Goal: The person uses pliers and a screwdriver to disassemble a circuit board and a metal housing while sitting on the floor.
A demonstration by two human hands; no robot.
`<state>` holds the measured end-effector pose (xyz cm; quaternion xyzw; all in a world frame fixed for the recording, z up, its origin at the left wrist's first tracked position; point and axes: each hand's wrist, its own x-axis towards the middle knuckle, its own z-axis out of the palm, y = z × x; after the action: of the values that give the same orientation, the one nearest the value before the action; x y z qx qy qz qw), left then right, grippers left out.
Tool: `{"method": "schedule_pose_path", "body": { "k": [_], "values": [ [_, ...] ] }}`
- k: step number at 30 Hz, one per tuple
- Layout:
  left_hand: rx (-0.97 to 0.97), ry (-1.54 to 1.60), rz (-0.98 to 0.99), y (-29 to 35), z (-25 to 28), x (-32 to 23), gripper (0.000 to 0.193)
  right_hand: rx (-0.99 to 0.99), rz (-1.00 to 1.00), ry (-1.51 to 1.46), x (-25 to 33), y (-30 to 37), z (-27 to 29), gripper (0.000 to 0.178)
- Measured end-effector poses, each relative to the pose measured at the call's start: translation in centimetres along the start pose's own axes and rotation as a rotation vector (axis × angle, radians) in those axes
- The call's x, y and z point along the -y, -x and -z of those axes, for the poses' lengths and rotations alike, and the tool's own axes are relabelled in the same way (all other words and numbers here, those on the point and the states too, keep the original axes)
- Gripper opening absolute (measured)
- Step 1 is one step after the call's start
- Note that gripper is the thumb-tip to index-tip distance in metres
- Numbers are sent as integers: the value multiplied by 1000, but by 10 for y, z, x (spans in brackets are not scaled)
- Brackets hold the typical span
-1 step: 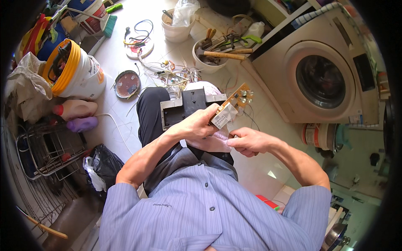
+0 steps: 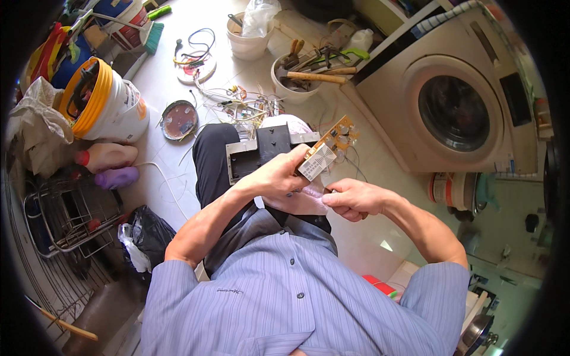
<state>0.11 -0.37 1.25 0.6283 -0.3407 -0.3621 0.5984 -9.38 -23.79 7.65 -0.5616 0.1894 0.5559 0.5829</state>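
- Washer (image 2: pixel 457 113) stands on the right, beyond the person's right arm.
- White bucket (image 2: pixel 127 113) with a yellow rim stands at far left, well apart from the hands.
- White tub (image 2: pixel 291 94) of tools sits beyond the knees, a hammer (image 2: pixel 314 76) lying across its rim.
- Black housing (image 2: pixel 274 141) rests at the lap, partly covered by the left hand (image 2: pixel 284 175); tangled wires (image 2: pixel 246 108) lie beyond it.
- Circuit board (image 2: pixel 326 142) is above the lap, clamped in that hand.
- Small dark thing (image 2: pixel 328 191), too hidden to identify, is pinched in the right hand (image 2: pixel 357 200).
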Motion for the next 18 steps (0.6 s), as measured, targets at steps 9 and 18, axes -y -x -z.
{"method": "schedule_pose_path", "body": {
  "k": [9, 18],
  "values": [
    [39, -27, 59, -2, 2, -4, 70, -90, -58, 22, 14, 16, -16, 35],
    [134, -53, 123, 0, -3, -5, 62, -63, -122, 95, 13, 20, -7, 40]
  ]
}}
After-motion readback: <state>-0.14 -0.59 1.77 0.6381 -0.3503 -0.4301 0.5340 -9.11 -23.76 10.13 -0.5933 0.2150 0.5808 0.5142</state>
